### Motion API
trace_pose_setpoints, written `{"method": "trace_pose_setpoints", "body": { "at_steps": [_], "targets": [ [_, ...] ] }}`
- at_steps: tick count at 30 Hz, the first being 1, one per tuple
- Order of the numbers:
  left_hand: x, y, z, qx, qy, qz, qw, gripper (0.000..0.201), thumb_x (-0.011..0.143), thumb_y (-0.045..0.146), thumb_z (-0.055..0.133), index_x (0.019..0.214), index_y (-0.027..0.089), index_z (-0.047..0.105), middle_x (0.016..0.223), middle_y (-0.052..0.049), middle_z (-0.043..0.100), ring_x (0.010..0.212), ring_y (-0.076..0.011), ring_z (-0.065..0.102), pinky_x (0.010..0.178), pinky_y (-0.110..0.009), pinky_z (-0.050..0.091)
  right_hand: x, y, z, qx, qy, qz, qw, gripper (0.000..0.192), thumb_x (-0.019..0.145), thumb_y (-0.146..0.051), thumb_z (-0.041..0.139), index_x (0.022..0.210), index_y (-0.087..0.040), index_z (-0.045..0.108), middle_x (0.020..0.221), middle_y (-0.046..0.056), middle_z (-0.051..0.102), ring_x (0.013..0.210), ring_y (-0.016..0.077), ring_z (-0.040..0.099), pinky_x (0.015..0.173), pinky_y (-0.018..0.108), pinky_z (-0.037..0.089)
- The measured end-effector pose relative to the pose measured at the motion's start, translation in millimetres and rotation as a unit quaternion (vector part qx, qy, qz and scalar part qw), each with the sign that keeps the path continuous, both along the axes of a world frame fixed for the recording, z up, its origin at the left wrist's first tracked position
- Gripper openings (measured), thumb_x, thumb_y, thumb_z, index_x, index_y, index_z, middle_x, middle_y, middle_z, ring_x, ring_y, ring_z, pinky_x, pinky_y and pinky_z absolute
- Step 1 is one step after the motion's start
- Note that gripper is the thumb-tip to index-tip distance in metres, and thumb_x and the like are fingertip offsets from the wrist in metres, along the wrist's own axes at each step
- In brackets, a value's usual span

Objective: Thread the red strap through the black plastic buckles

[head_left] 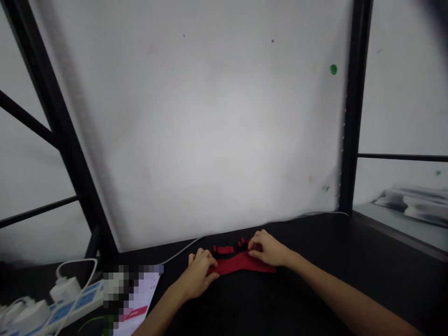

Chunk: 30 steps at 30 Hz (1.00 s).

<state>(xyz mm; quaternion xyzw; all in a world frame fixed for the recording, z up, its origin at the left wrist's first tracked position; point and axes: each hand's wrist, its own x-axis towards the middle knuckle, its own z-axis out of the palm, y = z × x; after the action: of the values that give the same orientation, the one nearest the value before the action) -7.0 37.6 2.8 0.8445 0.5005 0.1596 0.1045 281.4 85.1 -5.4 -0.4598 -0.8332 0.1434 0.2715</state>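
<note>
Cloth (pixel 238 263), red, flared, bent fingers (pixel 257 239) touching

Red piece (pixel 241 263): cloth, matt, soft-looking.
Bench (pixel 315 289): black top, smooth, mostly matt; exact mat'l unclear.
Wall (pixel 224 116), beyond far edge: painted-looking, matt, approx. smooth w/ small marks.
Rack post (pixel 354 102), far right corner: black, looks like coated metal, low sheen.
Power strip (pixel 86 298), left edge: smooth plastic.
Adapters (pixel 66 290): white plastic, smooth.
Screen (pixel 144 293), nr left edge: flat, smooth, glass-like.
Cable (pixel 185 248), along far edge: plastic-coated look.
</note>
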Motion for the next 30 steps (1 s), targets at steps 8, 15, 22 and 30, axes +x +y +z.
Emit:
{"method": "trace_pose_setpoints", "body": {
  "at_steps": [8,15,22,30],
  "targets": [
    [-0.6,10.0,-7.6,-0.029,-0.038,0.066,0.997,0.022,0.074,0.028,0.069,0.094,0.02,0.066,0.097,-0.006,0.065,0.096,-0.0289,0.057,0.085,-0.041,0.036,-30.4,2.9,1.5,-0.012,-0.118,0.096,0.988,0.032,0.082,-0.04,0.067,0.11,-0.024,0.071,0.108,0.01,0.054,0.104,0.0285,0.046,0.094,0.046,0.038],
    [-5.8,3.9,10.0,-0.007,-0.069,0.06,0.996,0.019,0.075,0.027,0.069,0.092,0.021,0.065,0.1,-0.004,0.064,0.101,-0.028,0.055,0.089,-0.042,0.034,-34.1,-5.4,25.9,0.031,-0.096,0.108,0.989,0.01,0.083,-0.03,0.068,0.088,-0.021,0.068,0.098,0.006,0.063,0.099,0.0253,0.053,0.091,0.041,0.036],
    [-34.4,-15.6,21.5,-0.04,-0.033,0.018,0.999,0.019,0.069,0.022,0.071,0.087,0.023,0.066,0.097,-0.002,0.062,0.097,-0.0271,0.054,0.091,-0.043,0.033,-17.6,-31.0,26.8,-0.118,-0.036,0.115,0.986,0.013,0.081,-0.029,0.068,0.091,-0.022,0.064,0.071,-0.002,0.068,0.066,0.0159,0.06,0.078,0.033,0.04],
    [24.3,-38.0,9.2,-0.023,-0.08,-0.067,0.994,0.034,0.069,0.03,0.08,0.1,0.026,0.067,0.104,-0.001,0.065,0.102,-0.0246,0.054,0.094,-0.038,0.029,-61.3,-44.1,-1.2,-0.212,0.127,0.084,0.965,0.029,0.076,-0.024,0.074,0.098,-0.02,0.055,0.071,-0.003,0.065,0.057,0.0107,0.054,0.053,0.02,0.036]
  ]
}}
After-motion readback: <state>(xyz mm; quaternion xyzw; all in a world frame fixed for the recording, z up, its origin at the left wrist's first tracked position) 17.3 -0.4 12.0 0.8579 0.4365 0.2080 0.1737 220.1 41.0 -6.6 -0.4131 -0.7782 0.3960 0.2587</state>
